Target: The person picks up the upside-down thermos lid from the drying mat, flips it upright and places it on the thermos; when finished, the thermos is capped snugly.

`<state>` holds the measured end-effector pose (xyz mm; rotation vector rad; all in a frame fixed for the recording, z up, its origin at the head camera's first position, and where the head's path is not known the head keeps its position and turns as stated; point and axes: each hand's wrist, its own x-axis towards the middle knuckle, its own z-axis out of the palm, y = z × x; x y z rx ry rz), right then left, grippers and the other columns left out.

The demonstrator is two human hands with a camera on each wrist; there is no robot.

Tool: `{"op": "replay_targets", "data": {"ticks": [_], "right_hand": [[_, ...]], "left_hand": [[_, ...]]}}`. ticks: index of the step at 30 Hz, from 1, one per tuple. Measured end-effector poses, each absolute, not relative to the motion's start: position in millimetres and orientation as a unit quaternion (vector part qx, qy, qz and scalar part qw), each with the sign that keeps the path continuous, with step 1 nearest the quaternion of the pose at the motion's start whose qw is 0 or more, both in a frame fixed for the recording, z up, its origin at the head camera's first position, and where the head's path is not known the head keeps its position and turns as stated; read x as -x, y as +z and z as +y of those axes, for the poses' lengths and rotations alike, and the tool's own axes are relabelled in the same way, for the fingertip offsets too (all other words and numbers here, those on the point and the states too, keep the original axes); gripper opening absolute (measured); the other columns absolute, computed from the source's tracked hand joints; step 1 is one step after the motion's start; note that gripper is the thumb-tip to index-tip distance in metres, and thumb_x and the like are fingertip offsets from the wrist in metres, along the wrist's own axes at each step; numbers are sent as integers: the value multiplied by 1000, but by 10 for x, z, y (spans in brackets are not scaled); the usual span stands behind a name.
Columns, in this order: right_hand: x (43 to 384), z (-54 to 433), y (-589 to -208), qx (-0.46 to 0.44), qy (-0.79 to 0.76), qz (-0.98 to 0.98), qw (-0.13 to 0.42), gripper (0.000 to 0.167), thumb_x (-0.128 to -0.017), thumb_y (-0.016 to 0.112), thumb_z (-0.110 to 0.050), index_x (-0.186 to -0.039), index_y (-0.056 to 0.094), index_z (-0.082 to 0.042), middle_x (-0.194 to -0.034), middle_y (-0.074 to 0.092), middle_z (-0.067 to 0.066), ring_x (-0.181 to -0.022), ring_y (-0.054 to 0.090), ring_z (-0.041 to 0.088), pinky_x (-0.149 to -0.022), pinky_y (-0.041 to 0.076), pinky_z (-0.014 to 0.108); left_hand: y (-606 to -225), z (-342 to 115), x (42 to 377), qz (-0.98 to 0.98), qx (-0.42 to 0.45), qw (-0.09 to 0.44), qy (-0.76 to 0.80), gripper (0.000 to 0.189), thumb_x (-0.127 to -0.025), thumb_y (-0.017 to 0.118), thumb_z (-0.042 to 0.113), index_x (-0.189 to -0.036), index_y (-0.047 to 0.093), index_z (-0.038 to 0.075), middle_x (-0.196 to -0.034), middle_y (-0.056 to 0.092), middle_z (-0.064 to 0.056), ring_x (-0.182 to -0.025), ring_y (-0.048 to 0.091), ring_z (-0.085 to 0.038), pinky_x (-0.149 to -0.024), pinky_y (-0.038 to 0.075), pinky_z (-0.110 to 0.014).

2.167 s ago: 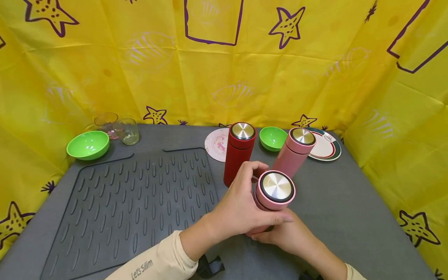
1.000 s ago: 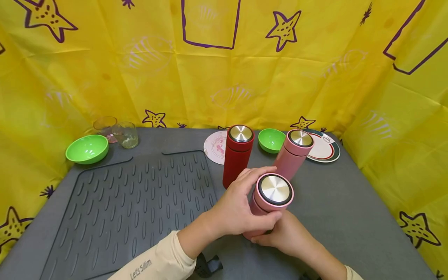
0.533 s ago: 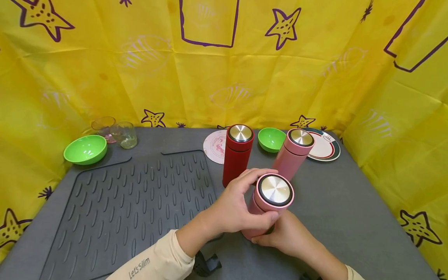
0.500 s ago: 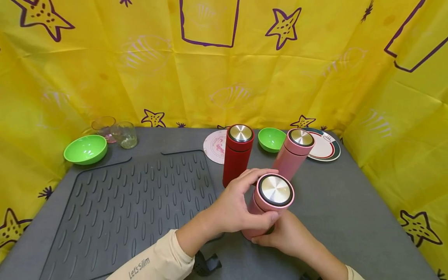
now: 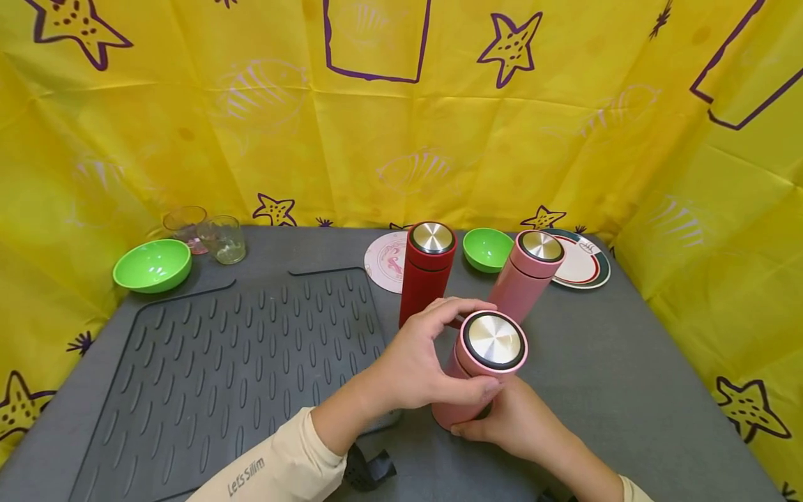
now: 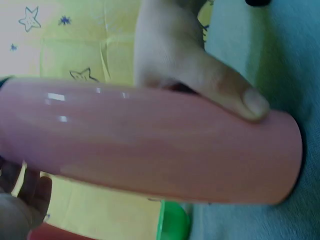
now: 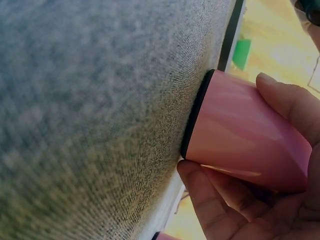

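Note:
A pink thermos (image 5: 495,340) with a silver-topped lid stands in front of me, its dark base on the grey table. My left hand (image 5: 414,355) curls round its upper part, thumb in front and fingers behind, with a gap at the palm. Low on the body, my right hand (image 5: 521,422) grips it; in the right wrist view, thumb and fingers lie on opposite sides of the pink thermos (image 7: 245,132) near its base. Just behind stand a red thermos (image 5: 426,282) and a second pink thermos (image 5: 523,279), both upright with lids on.
A dark ridged drying mat (image 5: 251,362) lies at the left. Behind it are a green bowl (image 5: 153,266) and two glasses, one a clear glass (image 5: 224,240). Further back right are a pink-white disc (image 5: 385,261), another green bowl (image 5: 488,249) and a plate (image 5: 583,259).
The held thermos has shifted slightly left and toward me. My left fingers have slid a little round the lid, and the palm now stands further off it. The right hand keeps its grip.

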<state>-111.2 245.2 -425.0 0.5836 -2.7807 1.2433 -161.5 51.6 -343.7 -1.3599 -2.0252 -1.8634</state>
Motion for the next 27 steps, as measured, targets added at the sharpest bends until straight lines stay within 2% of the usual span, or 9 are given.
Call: {"op": "replay_targets", "data": {"ticks": [5, 9, 13, 19, 23, 27], "right_hand": [[1111, 2448, -4244, -188, 401, -896, 15, 67, -60, 95, -25, -117, 60, -18, -106, 63, -14, -95, 59, 8, -86, 49, 34], [1107, 2442, -4242, -188, 393, -900, 12, 64, -61, 94, -28, -115, 61, -17, -106, 63, -14, -95, 58, 8, -85, 49, 34], [1104, 2443, -4242, -183, 396, -900, 11, 66, -60, 95, -28, -116, 60, -16, -107, 62, -14, -96, 58, 8, -87, 49, 34], [1120, 2449, -4247, -190, 421, -887, 5, 68, -61, 94, -24, -119, 59, -16, -108, 63, -13, -97, 59, 9, -88, 48, 34], [1119, 2443, -4233, -193, 428, -883, -3, 62, -63, 94, -24, -115, 61, -19, -104, 64, -14, -93, 60, 9, -84, 50, 33], [1113, 2435, -4230, -193, 416, -889, 0, 61, -63, 94, -25, -113, 61, -18, -104, 63, -14, -92, 59, 9, -82, 50, 32]], "left_hand": [[-3433, 487, 1629, -656, 452, 7, -605, 74, -73, 84, 14, -138, 49, 13, -126, 56, 5, -114, 52, -14, -95, 46, -32], [-3418, 530, 1551, -688, 399, 20, -605, 76, -68, 90, 24, -129, 45, 20, -121, 51, 7, -112, 50, -11, -93, 45, -31], [-3411, 550, 1546, -696, 395, 56, -596, 67, -67, 90, 23, -120, 50, 16, -114, 55, 7, -106, 52, -10, -90, 47, -30], [-3420, 479, 1627, -682, 449, 49, -575, 64, -71, 84, 18, -129, 57, 13, -119, 61, 8, -108, 51, -10, -91, 47, -29], [-3417, 482, 1600, -695, 443, 39, -565, 73, -72, 85, 23, -135, 48, 15, -124, 54, 7, -113, 48, -10, -94, 45, -29], [-3413, 543, 1519, -713, 399, 48, -574, 76, -67, 90, 31, -126, 43, 17, -119, 48, 7, -112, 47, -9, -93, 44, -29]]}}
